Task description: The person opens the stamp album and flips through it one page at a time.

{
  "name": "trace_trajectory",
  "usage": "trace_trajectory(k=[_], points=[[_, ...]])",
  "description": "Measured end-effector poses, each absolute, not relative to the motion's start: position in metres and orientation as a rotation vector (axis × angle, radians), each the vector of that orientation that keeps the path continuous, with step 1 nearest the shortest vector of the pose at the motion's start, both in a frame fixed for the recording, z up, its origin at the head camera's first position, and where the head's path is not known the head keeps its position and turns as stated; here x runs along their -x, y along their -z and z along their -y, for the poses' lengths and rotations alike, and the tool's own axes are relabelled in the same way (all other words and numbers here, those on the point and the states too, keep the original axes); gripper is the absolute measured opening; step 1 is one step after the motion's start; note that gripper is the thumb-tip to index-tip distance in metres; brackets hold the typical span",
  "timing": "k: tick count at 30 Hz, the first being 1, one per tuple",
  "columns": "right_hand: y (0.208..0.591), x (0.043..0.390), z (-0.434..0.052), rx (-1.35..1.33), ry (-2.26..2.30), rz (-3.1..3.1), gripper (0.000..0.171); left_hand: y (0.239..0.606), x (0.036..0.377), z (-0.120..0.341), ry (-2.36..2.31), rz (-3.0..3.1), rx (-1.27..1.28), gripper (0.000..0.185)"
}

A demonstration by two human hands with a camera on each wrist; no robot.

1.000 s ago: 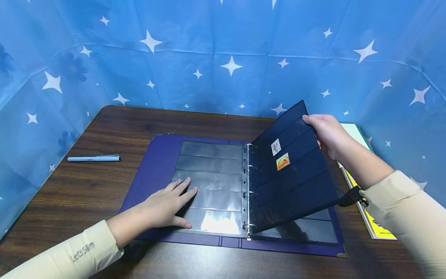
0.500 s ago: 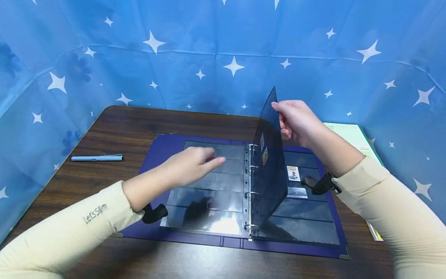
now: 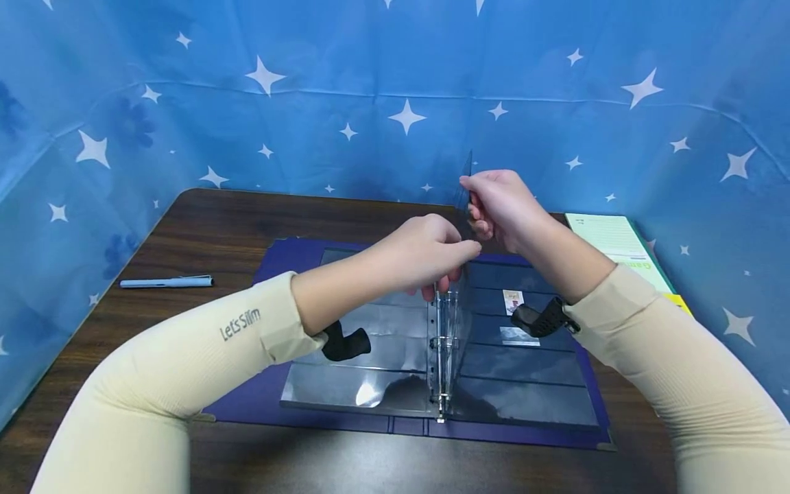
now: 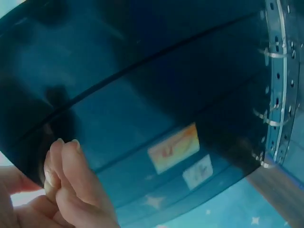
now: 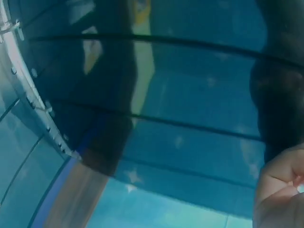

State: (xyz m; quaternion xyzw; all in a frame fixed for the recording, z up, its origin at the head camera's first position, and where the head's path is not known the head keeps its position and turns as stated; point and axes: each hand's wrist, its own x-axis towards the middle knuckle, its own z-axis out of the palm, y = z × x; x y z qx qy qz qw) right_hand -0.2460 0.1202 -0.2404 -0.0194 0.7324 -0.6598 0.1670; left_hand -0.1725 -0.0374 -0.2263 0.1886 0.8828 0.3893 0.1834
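Observation:
A purple ring binder [image 3: 278,384] lies spread on the table, with dark pocket pages on both sides of its metal rings [image 3: 441,370]. One dark album page [image 4: 142,99] stands almost upright, edge-on in the head view. My right hand [image 3: 506,206] pinches its far outer corner. Lower on the same edge is my left hand [image 3: 426,254], thumb to the right and fingers to the left of the page. An orange stamp [image 4: 175,148] and a white stamp [image 4: 198,172] show on the raised page in the left wrist view. Two stamps [image 3: 513,302] sit on the right-hand page.
A light blue pen [image 3: 165,282] lies at the table's left. Green and yellow pads or booklets [image 3: 617,243] rest at the right, partly behind my right arm. A blue curtain [image 3: 333,55] with white stars surrounds the table's back and sides.
The page has swung up from leaning right to nearly upright, my right hand moving left with it. My left hand has lifted off the left page and come across to the raised page's edge.

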Motion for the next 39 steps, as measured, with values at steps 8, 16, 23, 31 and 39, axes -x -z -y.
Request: trace_trajectory(k=[8,16,23,31,39], points=[[0.251,0.243,-0.151,0.348,1.737,-2.370,0.045,0.228,0.171,0.068,-1.070,-2.575,-0.518,0.039],[0.287,0.246,-0.202,0.558,1.275,-2.889,0.036,0.251,0.160,0.137,-1.053,-2.628,-0.328,0.038],[0.340,0.253,-0.246,0.632,0.738,-2.966,0.077,0.283,0.143,0.181,-1.041,-2.644,-0.243,0.037],[0.396,0.252,-0.279,0.658,0.461,-2.797,0.128,0.344,0.133,0.210,-0.872,-2.628,-0.088,0.037],[0.415,0.250,-0.291,0.608,0.410,-2.713,0.141,0.389,0.129,0.211,-0.529,-2.700,-0.049,0.039]])
